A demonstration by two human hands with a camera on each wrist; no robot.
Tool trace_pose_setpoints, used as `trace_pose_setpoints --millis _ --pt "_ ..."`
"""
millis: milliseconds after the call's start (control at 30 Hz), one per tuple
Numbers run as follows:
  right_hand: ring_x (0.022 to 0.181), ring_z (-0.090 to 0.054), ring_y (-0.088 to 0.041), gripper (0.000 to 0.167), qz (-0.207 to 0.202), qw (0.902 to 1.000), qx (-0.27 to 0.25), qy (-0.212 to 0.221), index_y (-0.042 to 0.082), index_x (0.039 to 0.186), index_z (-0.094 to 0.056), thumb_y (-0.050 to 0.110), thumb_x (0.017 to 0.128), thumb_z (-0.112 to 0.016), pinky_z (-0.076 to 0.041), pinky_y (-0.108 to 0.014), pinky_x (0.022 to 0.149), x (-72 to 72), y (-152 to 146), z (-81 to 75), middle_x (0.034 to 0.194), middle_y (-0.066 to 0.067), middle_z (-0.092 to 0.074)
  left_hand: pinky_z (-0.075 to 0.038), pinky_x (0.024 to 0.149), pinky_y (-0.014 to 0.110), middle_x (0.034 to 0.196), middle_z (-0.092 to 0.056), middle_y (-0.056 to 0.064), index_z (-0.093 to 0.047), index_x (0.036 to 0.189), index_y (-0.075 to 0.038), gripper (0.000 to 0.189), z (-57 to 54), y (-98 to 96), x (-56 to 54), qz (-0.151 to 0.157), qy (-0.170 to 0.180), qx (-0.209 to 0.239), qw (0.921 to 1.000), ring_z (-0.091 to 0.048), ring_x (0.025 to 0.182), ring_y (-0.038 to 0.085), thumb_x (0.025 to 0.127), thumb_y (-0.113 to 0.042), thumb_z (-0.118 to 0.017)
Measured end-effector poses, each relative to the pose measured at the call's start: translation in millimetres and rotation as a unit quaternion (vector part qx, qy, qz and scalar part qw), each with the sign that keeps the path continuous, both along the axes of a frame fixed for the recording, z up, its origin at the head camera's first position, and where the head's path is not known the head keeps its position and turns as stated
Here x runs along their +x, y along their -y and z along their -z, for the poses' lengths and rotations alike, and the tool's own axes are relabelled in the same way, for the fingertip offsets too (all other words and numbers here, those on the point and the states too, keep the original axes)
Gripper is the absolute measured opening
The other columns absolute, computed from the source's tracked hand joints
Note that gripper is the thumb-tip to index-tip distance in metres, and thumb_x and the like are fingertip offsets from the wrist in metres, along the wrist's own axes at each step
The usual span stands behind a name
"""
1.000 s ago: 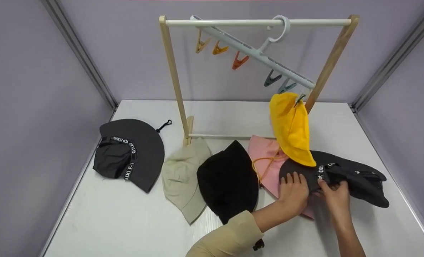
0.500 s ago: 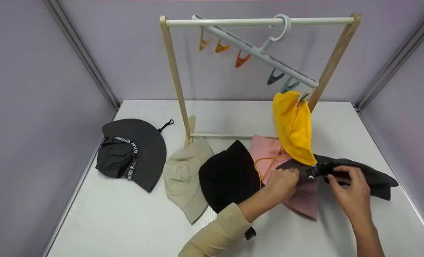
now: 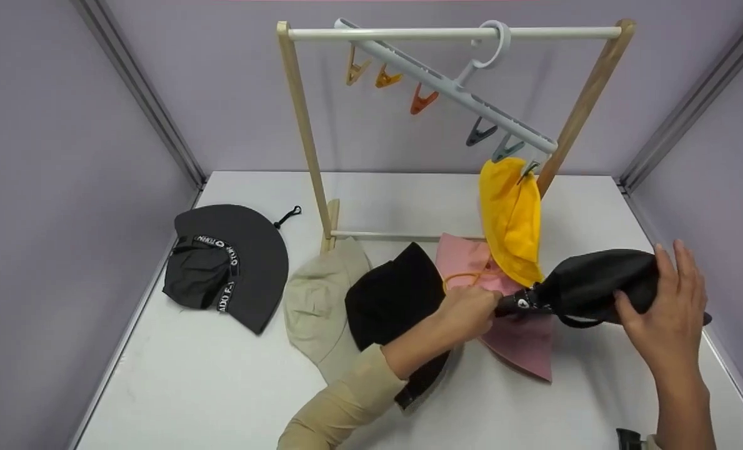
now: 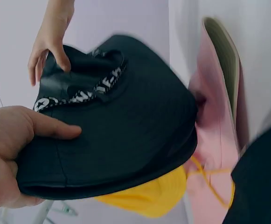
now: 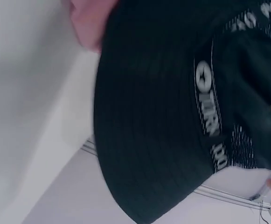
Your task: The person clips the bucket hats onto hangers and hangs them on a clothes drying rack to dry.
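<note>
A dark bucket hat (image 3: 596, 284) with a white-lettered band is held up off the table at the right. My left hand (image 3: 471, 309) pinches its brim; in the left wrist view the thumb of that hand (image 4: 9, 154) lies on top of the brim. At the crown is my right hand (image 3: 668, 312), thumb on the near side and fingers at the far side. The right wrist view shows the same dark hat (image 5: 149, 112) close up, with only bits of the hand at the edge. Beneath lies a pink hat (image 3: 521, 350), partly covered.
A yellow hat (image 3: 512, 225) hangs by a clip from the tilted hanger (image 3: 446, 84) on the rack (image 3: 408, 34). Several other coloured clips dangle there. Left of the pink hat lie a black hat (image 3: 396, 294), a beige hat (image 3: 315, 300) and another dark hat (image 3: 255, 256).
The dark bucket hat has been raised and turned, its crown now facing forward. My right hand has shifted right and up along it; my left hand has drawn left with the brim.
</note>
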State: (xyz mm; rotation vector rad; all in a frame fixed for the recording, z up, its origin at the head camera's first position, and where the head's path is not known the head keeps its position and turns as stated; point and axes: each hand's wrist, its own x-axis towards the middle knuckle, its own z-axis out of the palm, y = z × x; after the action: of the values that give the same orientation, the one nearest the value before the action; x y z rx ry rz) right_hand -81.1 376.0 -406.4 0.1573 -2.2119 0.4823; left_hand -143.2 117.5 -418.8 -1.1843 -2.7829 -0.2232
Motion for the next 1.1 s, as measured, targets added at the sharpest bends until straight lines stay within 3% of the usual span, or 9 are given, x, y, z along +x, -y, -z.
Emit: trace_pose_setpoints --millis 100,167,267,400,467,600,800,900,1100 --pt "0.119 -0.038 -0.042 0.078 -0.005 0.998 -0.04 0.05 0.004 0.136 -0.041 -0.005 0.066 -0.073 -0.022 -0.052 0.1 1.3 3.3 -7.7 0.132 -0.022 -0.043 -0.043 0.055 0.025 0.066 -0.057 -0.003 -0.066 0.081 -0.014 0.005 -4.1 14.6 -6.0 0.014 0.018 0.018 0.9996 -0.055 0.062 0.011 0.085 -0.016 -0.062" --pt "0.113 -0.046 -0.037 0.072 0.004 0.9941 -0.071 0.081 0.005 0.133 -0.046 -0.006 0.068 -0.075 -0.029 -0.039 0.097 2.8 7.7 -11.1 0.123 -0.021 -0.051 -0.043 0.057 0.025 0.066 -0.056 -0.002 -0.065 0.08 -0.013 0.006 -5.3 24.5 -10.3 0.028 0.034 0.033 0.9985 -0.056 0.064 0.012 0.085 -0.015 -0.062" --pt "0.1 -0.054 -0.011 0.048 0.006 0.9899 -0.1 0.1 0.002 0.12 -0.057 -0.004 0.075 -0.072 -0.035 -0.02 0.084 5.1 14.9 -14.5 0.108 -0.008 -0.062 -0.043 0.058 0.026 0.066 -0.053 -0.002 -0.063 0.08 -0.011 0.007 -5.0 39.2 -17.9 0.049 0.076 0.056 0.9943 -0.054 0.064 0.013 0.086 -0.015 -0.061" --pt "0.085 -0.05 0.012 0.024 -0.049 0.9899 -0.106 0.081 -0.005 0.099 -0.063 -0.01 0.077 -0.067 -0.035 -0.009 0.072 3.7 25.8 -20.1 0.093 0.016 -0.059 -0.039 0.058 0.025 0.065 -0.048 -0.004 -0.063 0.082 -0.009 0.007 -2.4 59.6 -31.9 0.086 0.135 0.084 0.9836 -0.048 0.061 0.011 0.086 -0.014 -0.063" --pt "0.084 -0.053 0.01 0.021 -0.084 0.9884 -0.103 0.073 -0.005 0.094 -0.064 -0.014 0.075 -0.067 -0.037 -0.009 0.073 1.2 33.2 -23.9 0.091 0.016 -0.06 -0.038 0.058 0.024 0.066 -0.048 -0.006 -0.064 0.084 -0.008 0.006 -0.5 69.5 -40.0 0.104 0.166 0.097 0.9759 -0.045 0.061 0.009 0.086 -0.014 -0.064" --pt "0.087 -0.055 0.006 0.02 -0.114 0.9869 -0.1 0.055 -0.005 0.089 -0.066 -0.017 0.073 -0.067 -0.039 -0.011 0.076 -4.4 52.0 -30.7 0.085 -0.007 -0.066 -0.039 0.061 0.022 0.071 -0.054 -0.006 -0.064 0.089 -0.007 0.008 3.5 85.9 -54.1 0.132 0.22 0.115 0.9598 -0.046 0.064 0.006 0.088 -0.015 -0.063" --pt "0.084 -0.057 0.001 0.021 -0.129 0.989 -0.073 0.013 -0.002 0.087 -0.068 -0.018 0.072 -0.067 -0.041 -0.012 0.075 -9.9 79.1 -39.1 0.082 -0.008 -0.066 -0.044 0.076 0.028 0.095 -0.065 -0.002 -0.065 0.106 -0.01 0.023 4.4 98.0 -62.1 0.099 0.221 0.106 0.9646 -0.057 0.084 0.008 0.087 -0.023 -0.065" --pt "0.079 -0.061 -0.009 0.022 -0.143 0.989 -0.038 -0.002 0.0 0.086 -0.069 -0.017 0.073 -0.067 -0.041 -0.012 0.075 -13.1 90.4 -44.0 0.082 -0.005 -0.066 -0.042 0.087 0.03 0.115 -0.06 0.002 -0.052 0.128 -0.01 0.054 0.1 99.4 -58.8 0.086 0.239 0.105 0.9614 -0.055 0.103 0.013 0.084 -0.036 -0.067" --pt "0.071 -0.063 -0.021 0.018 -0.182 0.9829 0.027 -0.005 0.003 0.086 -0.071 -0.01 0.073 -0.068 -0.04 -0.01 0.077 -20.7 114.3 -54.1 0.079 -0.005 -0.067 -0.029 0.1 0.028 0.141 -0.037 0.006 -0.014 0.147 -0.014 0.096 -30.1 91.9 -46.7 0.118 0.27 0.2 0.9345 -0.038 0.123 0.015 0.076 -0.047 -0.07"
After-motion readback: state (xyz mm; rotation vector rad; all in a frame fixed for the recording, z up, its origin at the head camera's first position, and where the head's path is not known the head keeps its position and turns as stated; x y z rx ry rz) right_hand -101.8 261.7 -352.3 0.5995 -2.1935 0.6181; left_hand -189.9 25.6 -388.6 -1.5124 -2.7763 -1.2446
